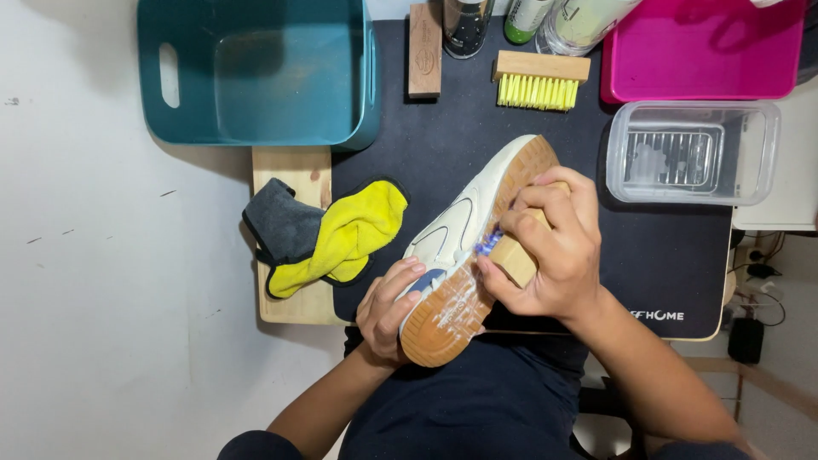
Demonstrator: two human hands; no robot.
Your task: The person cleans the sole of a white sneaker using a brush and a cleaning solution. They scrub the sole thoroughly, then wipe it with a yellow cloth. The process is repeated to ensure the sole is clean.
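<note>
Shoe [464,230]: smooth cream upper that looks like leather, matt; sole of tan rubber, wet with white foam. Brush [515,255] in the right hand [550,247]: bare wood block, blue bristles. Second brush [538,81]: pale wood, stiff yellow bristles. Cloths: yellow cloth [345,238] and grey cloth [281,223], both soft and fuzzy. Mat [665,255]: black, matt, fine-textured. Teal bin [256,72] and pink tray [703,51]: smooth plastic. Clear box [692,153]: glossy see-through plastic. Counter [290,170]: light unfinished-looking wood.

Cream shoe [464,230] with tan sole; yellow cloth [345,238]; teal bin [256,72].
</note>
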